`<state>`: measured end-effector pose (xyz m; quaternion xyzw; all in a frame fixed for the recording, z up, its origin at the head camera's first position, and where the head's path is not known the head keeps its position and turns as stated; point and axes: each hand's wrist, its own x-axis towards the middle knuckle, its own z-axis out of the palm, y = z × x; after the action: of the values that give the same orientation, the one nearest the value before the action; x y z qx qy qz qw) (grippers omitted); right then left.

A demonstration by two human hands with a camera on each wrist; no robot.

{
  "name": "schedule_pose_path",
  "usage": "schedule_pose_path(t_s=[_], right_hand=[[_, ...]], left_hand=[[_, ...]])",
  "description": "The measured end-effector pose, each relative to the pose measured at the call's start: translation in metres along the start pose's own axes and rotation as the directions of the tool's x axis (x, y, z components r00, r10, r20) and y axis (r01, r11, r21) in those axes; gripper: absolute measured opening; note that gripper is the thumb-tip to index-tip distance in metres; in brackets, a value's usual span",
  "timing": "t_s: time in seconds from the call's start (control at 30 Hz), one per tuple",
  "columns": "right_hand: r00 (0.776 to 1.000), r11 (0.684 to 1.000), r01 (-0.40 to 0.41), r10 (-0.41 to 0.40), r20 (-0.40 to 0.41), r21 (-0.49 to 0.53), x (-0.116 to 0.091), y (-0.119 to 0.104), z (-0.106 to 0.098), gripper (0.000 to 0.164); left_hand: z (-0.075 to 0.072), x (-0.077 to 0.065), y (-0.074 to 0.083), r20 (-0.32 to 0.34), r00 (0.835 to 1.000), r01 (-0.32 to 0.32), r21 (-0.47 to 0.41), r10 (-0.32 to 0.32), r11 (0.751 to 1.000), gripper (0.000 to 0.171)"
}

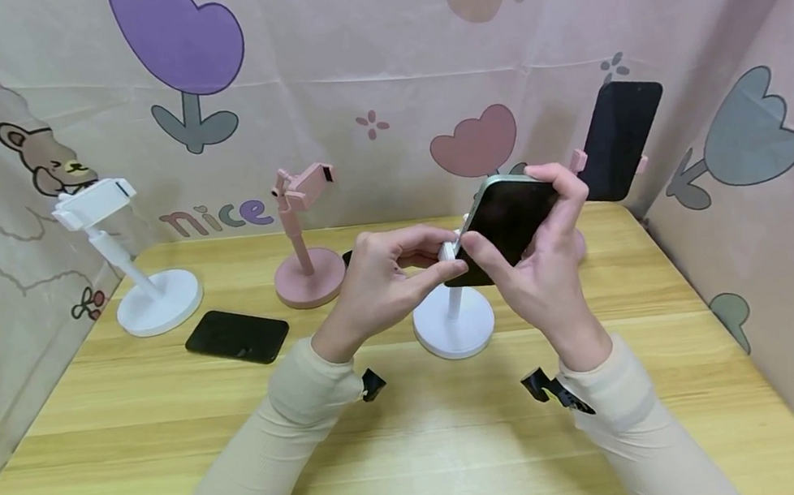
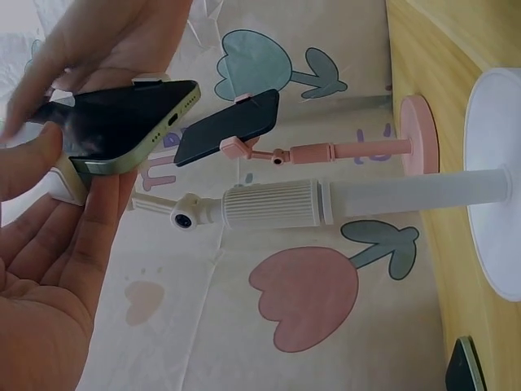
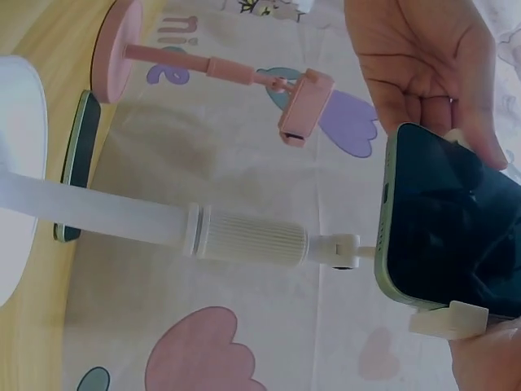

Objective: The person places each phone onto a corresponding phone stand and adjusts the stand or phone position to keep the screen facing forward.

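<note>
A dark-screened phone (image 1: 511, 218) with a pale green frame is held tilted above a white phone stand (image 1: 454, 327) in the head view. My right hand (image 1: 547, 271) grips the phone, its thumb over the screen side and fingers at the far edge. With thumb and fingers my left hand (image 1: 386, 277) pinches the stand's white clamp (image 1: 447, 251) at the phone's left edge. In the right wrist view the other white clamp end (image 3: 452, 320) overlaps the phone's opposite edge. The stand's ribbed pole (image 2: 273, 204) rises below the phone. Part of the right hand's fingers is hidden behind the phone.
Another white stand (image 1: 159, 303) and a pink stand (image 1: 308, 278) stand at the left with bare holders. A dark phone (image 1: 238, 337) lies flat before them. At the back right, a pink stand (image 2: 419, 134) carries a phone (image 1: 622, 140). Patterned curtains border the table.
</note>
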<state>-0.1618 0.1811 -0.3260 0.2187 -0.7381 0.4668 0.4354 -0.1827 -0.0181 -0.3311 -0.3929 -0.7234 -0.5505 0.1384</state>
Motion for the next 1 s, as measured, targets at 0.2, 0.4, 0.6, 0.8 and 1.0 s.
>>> schedule_pose_path(t_s=[0.2, 0.4, 0.6, 0.8, 1.0], right_hand=[[0.999, 0.987, 0.002, -0.009, 0.042, 0.161, -0.006, 0.003, 0.002, 0.087], [0.995, 0.972, -0.019, -0.003, 0.096, 0.234, -0.013, 0.007, 0.004, 0.081], [0.991, 0.966, -0.018, -0.018, 0.135, 0.260, -0.018, 0.009, 0.004, 0.085], [0.974, 0.922, -0.127, 0.046, 0.222, 0.365, -0.014, 0.022, -0.012, 0.081], [0.859, 0.872, -0.434, 0.323, 0.398, 0.228, -0.012, 0.055, -0.026, 0.044]], left_hand=[[0.000, 0.000, 0.002, -0.013, 1.000, 0.006, -0.005, -0.006, 1.000, 0.021], [-0.001, 0.000, 0.003, -0.014, 1.000, 0.004, -0.008, -0.005, 1.000, 0.022], [-0.002, -0.001, 0.003, -0.019, 1.000, 0.000, -0.010, 0.000, 1.000, 0.023], [-0.002, -0.002, 0.002, -0.026, 1.000, -0.008, 0.010, 0.009, 1.000, 0.022], [-0.002, -0.003, 0.002, -0.039, 0.999, 0.001, 0.003, -0.001, 1.000, 0.021]])
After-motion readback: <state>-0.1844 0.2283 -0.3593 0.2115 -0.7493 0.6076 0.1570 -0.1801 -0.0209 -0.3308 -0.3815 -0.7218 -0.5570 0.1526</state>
